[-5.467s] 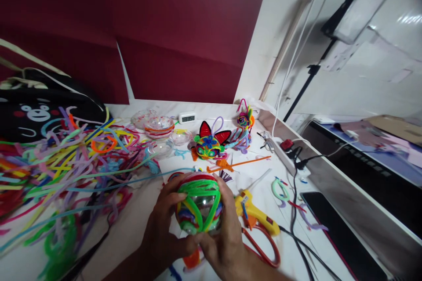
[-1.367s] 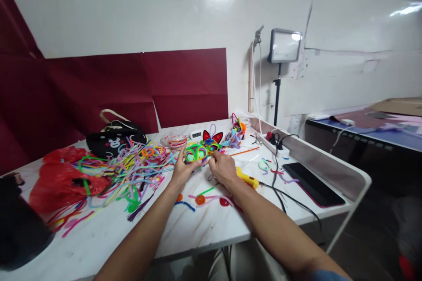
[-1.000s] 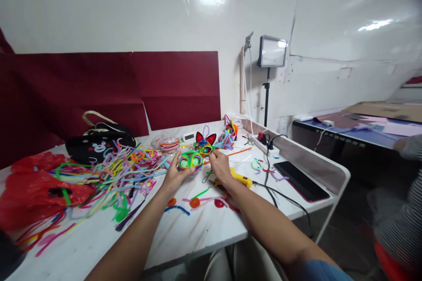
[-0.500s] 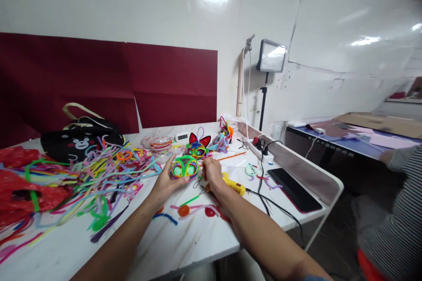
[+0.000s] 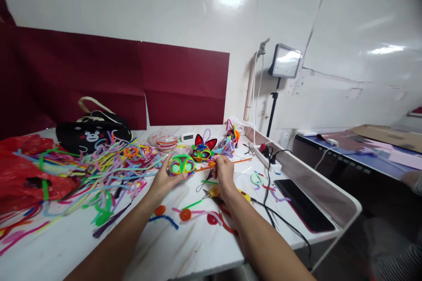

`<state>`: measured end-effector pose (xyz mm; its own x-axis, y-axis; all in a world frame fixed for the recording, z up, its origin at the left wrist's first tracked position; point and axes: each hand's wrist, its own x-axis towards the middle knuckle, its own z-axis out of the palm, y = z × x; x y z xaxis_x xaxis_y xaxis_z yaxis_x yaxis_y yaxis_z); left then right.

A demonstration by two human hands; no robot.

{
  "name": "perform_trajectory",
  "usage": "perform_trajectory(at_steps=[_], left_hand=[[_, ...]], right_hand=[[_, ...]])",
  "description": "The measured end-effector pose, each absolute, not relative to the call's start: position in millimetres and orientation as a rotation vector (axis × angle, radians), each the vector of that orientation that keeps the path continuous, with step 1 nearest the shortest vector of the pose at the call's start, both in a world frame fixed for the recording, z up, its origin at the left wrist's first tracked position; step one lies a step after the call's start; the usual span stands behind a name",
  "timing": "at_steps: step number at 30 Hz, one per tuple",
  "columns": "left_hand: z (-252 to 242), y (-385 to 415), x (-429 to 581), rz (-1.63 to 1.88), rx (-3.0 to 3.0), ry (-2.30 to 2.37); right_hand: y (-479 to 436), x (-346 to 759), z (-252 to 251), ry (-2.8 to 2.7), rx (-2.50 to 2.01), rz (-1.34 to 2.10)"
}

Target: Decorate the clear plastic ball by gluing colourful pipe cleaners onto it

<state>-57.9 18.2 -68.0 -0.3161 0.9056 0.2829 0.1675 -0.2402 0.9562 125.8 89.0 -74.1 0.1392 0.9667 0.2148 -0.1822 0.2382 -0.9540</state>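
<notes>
Holding a bright round ball (image 5: 182, 167), the left hand (image 5: 164, 179) has its thumb in front and its fingers round the side. The ball is above the middle of the white table (image 5: 187, 250), well back from the front edge. It has green loops like big eyes. The right hand (image 5: 225, 173) is to its right, a little gap away, with its fingers curled in narrow. I cannot tell if it has anything in it. Just behind is a ball with red ears (image 5: 202, 151). The right wrist hides part of a yellow tool (image 5: 244, 195) with a black cord. A blue fuzzy stick (image 5: 168, 219) lies between the arms, and white top shows from there to the front edge. A big fuzzy heap (image 5: 128, 162) crowds the left. A black phone (image 5: 303, 204) lies by the raised right edge.
</notes>
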Motion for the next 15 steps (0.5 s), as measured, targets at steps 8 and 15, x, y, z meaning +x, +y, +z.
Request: perform_trajectory(at_steps=[8,15], left_hand=[[-58.4,17.0,-60.7,1.663,1.336,1.457],[-61.5,19.7,-66.5,1.702,1.331,1.519]], right_hand=[[83.2,129.0,-62.9,-0.908,-0.839,1.139],[74.2,129.6,-53.5,-0.869,-0.773,1.156]])
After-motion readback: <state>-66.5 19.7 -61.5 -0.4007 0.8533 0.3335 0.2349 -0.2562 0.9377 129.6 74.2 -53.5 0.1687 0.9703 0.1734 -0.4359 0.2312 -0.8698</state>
